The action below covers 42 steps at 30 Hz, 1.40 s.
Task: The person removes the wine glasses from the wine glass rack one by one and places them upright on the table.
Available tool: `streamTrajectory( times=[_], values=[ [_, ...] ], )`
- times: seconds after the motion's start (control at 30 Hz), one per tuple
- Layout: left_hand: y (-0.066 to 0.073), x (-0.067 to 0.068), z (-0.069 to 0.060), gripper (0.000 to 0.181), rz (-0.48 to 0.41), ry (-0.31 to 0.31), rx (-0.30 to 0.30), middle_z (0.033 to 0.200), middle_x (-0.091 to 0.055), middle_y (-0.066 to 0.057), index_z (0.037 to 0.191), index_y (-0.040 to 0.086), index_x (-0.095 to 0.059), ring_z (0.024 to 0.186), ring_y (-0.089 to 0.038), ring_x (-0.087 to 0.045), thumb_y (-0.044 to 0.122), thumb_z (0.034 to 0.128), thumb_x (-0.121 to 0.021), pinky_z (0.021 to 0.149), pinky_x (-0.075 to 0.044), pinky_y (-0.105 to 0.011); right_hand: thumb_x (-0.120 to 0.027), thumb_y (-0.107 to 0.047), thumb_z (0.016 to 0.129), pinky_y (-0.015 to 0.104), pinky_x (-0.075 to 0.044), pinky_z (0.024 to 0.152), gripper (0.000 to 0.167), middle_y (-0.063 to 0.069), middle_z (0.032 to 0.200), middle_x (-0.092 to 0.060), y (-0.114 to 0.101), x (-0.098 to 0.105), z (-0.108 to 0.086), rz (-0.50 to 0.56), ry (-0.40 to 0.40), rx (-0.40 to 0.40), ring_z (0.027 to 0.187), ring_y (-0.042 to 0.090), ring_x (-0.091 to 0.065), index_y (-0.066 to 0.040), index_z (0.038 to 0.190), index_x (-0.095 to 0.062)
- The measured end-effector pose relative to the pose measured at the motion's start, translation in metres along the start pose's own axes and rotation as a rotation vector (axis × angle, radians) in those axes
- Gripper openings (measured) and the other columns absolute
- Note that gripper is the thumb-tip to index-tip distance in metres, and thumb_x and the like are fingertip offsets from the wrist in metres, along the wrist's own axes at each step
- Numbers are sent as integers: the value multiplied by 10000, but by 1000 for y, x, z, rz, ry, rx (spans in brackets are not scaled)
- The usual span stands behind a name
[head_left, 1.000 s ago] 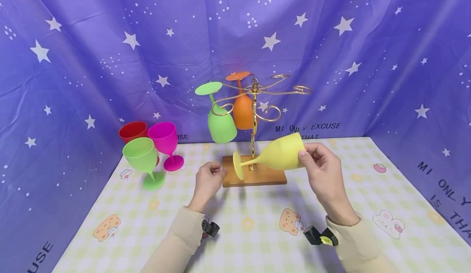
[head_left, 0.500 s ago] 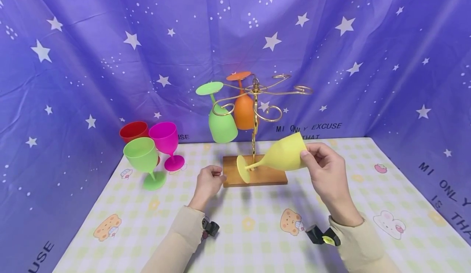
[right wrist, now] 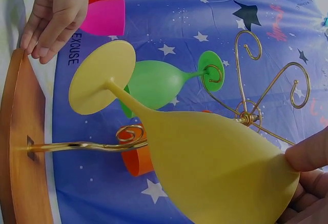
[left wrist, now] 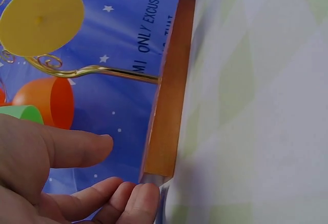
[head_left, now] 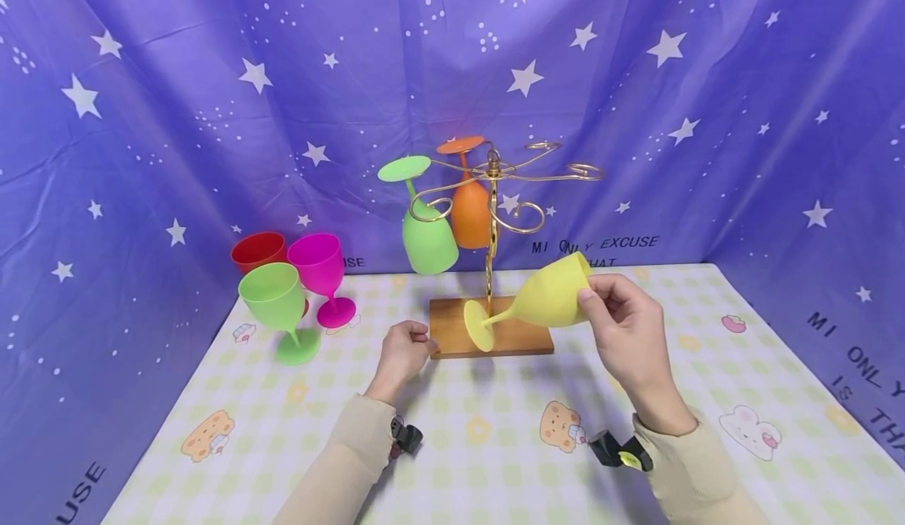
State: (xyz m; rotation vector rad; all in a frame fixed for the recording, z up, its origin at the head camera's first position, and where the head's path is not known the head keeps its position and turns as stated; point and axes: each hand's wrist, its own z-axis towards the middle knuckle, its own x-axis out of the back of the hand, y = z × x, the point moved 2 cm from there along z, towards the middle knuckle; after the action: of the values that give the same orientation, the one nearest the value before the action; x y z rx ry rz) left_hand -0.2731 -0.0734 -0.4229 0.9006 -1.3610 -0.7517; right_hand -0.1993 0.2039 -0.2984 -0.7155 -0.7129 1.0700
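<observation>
Matte yellow plastic-looking goblet [head_left: 553, 297] shifts in a person's right hand [head_left: 629, 328], its round foot [head_left: 477, 328] now closer to the post of a gold wire rack [head_left: 494, 168].

Held tilted in front of the rack, foot lower than rim, the goblet is pinched at its rim between thumb and fingers. The left hand [head_left: 404, 350], thumb apart from loosely bent fingers, grips nothing, fingertips at the left corner of the rack's brown wooden base [head_left: 526, 342]. A light-green goblet [head_left: 430, 244] and an orange goblet [head_left: 470, 214] hang upside down left of the post; the slight shift appears to advance the work little, leaving the yellow one off the rack's curled arms.
</observation>
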Motion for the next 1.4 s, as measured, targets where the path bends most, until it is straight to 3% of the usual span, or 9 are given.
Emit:
streamTrajectory(
  times=[0.4,0.6,0.83,0.93,1.07,1.17,1.4],
  values=[
    [-3,-3,3,283,-30,-24,56,883,-646,-88,1050,-35,-657,775,-195,-603,82,799,-712,674,-495,-311,-610,19,897,183,-448,561,84,58,780,-615,-2,3,2,-32,-17,24,642,116,-532,45,956,-664],
    [-5,-5,8,291,-34,-47,117,935,-646,-88,1064,-22,-654,819,-207,-588,71,796,-718,704,-494,-322,-626,23,886,181,-420,533,99,43,764,-593,-1,7,4,-63,-4,36,620,106,-505,39,969,-677],
    [0,-3,12,301,48,-85,122,984,-654,-100,1051,-26,-662,853,-217,-595,62,771,-728,768,-510,-364,-635,10,881,169,-424,573,104,99,801,-637,0,8,5,-157,13,46,640,102,-530,23,962,-699],
    [0,-3,13,296,64,-98,113,1002,-651,-114,1044,-31,-664,862,-221,-591,64,770,-724,779,-510,-376,-644,10,871,150,-432,646,104,105,854,-664,2,8,5,-215,19,86,695,71,-551,16,955,-706],
    [-2,-3,14,257,51,-83,111,934,-669,-102,1015,-30,-668,780,-201,-615,26,768,-714,698,-518,-334,-653,32,851,128,-423,732,96,80,882,-670,7,7,5,-285,24,183,775,25,-547,16,930,-705],
    [-4,-4,14,229,49,-62,110,864,-678,-78,984,-19,-678,725,-179,-613,-2,757,-708,645,-509,-301,-654,53,835,126,-417,749,97,76,871,-670,9,6,5,-307,26,240,792,11,-536,15,910,-703],
    [-6,-4,15,219,40,-55,97,836,-688,-55,960,-13,-688,731,-163,-600,-12,744,-724,669,-497,-302,-645,52,827,134,-399,742,111,93,833,-657,12,3,5,-343,37,302,774,37,-520,26,921,-699]
  ],
)
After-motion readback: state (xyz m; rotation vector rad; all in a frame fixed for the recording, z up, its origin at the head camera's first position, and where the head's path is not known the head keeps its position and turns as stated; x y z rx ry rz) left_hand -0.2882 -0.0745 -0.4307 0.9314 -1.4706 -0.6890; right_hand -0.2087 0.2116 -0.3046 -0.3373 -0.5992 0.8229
